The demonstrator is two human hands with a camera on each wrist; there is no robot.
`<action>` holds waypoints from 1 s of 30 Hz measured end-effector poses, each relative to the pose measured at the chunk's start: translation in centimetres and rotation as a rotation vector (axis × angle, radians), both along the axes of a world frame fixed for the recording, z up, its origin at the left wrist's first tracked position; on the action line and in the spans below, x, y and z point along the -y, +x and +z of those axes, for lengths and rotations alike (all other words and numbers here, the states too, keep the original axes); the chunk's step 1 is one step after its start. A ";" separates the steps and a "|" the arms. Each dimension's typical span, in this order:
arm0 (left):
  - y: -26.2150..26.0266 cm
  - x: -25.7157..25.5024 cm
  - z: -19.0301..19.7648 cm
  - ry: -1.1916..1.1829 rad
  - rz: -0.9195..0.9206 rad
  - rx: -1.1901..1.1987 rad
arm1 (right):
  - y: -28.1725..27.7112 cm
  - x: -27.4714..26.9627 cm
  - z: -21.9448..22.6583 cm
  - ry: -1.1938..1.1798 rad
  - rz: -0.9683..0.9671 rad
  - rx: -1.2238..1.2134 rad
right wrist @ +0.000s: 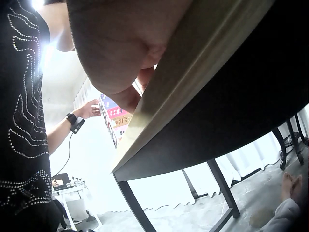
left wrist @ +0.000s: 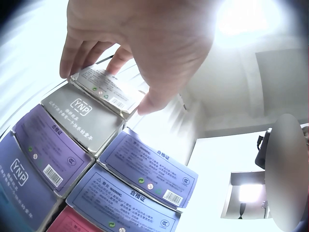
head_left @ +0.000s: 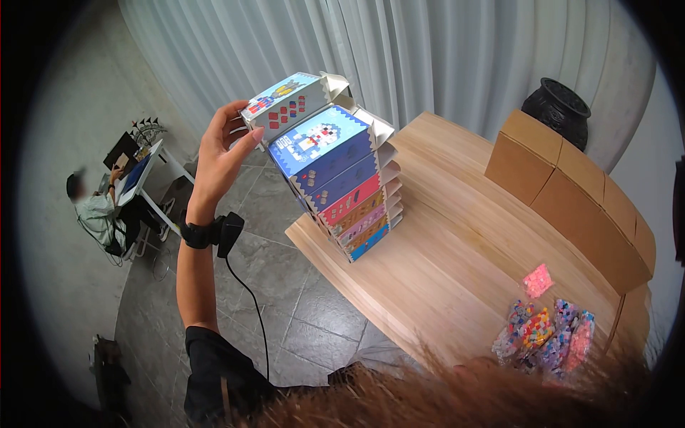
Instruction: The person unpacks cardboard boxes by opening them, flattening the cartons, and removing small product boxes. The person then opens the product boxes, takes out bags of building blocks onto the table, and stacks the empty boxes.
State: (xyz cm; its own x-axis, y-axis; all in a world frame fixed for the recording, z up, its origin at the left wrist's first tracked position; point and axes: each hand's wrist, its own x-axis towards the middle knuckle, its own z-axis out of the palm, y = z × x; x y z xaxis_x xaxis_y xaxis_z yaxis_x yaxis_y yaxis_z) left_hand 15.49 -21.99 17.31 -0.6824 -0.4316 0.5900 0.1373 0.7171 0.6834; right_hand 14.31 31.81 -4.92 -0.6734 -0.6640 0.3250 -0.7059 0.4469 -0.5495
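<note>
My left hand is at the top of a stack of small printed boxes in the head view. It grips the end of the uppermost box, light blue on top with red shapes on its pale side; thumb on one side, fingers on the other. In the left wrist view, the boxes stand in two columns side by side, and the pinched white-ended box lies over a grey box. My right hand shows only in its own wrist view, low by the table edge; I cannot tell what its fingers hold.
Box flaps stick out toward the table. Several bags of small coloured pieces and a pink packet lie on it. Brown cardboard boxes and a black pot stand beyond. A person sits at a desk.
</note>
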 end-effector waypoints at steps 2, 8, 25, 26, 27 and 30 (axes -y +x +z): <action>0.0 0.0 -0.1 -0.023 -0.002 0.015 | 0.0 0.0 0.2 0.003 0.005 0.007; -0.1 -0.1 0.0 -0.026 -0.017 0.027 | 0.0 0.1 0.4 -0.001 -0.011 -0.027; 1.5 0.6 -0.4 -0.289 0.275 -0.104 | 0.6 -0.2 -0.4 -0.035 -0.013 0.013; 2.5 0.1 0.0 -0.335 0.376 -0.186 | 0.6 -0.1 -0.5 -0.023 -0.069 0.030; 3.6 -0.7 0.1 -0.517 0.464 -0.272 | 1.0 -0.3 -0.5 0.000 -0.159 0.051; 8.2 -3.2 -2.1 -0.589 0.437 -0.548 | 0.8 0.0 -0.4 -0.012 -0.187 0.077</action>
